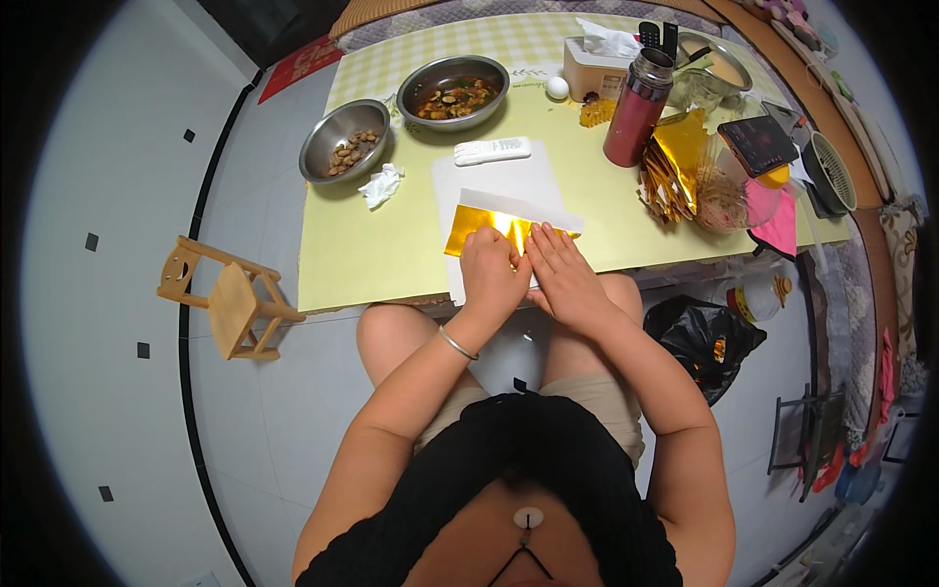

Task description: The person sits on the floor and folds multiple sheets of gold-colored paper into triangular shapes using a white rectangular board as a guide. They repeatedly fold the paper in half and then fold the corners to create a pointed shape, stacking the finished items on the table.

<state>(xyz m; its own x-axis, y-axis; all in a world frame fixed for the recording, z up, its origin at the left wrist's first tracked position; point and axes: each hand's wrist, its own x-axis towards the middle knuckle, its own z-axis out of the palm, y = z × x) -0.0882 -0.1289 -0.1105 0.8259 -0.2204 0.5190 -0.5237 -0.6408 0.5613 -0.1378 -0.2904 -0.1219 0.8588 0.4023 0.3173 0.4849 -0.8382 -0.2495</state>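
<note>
A sheet of gold foil paper (469, 223) with a white border lies near the table's front edge, on a white sheet (509, 176). My left hand (492, 269) is closed, its curled fingers gripping the lower part of the gold foil paper. Beside it, my right hand (567, 279) lies flat with fingers stretched out, pressing on the paper's right part. The fingers hide much of the lower edge. Just beyond the paper rests a white oblong object (492, 151), its kind unclear.
Two metal bowls with food, a smaller one (315, 147) and a larger one (416, 73), stand far left near a crumpled tissue (381, 185). At right are a red thermos (638, 112), a stack of gold paper pieces (675, 171) and a phone (758, 147). A wooden chair (235, 303) stands left.
</note>
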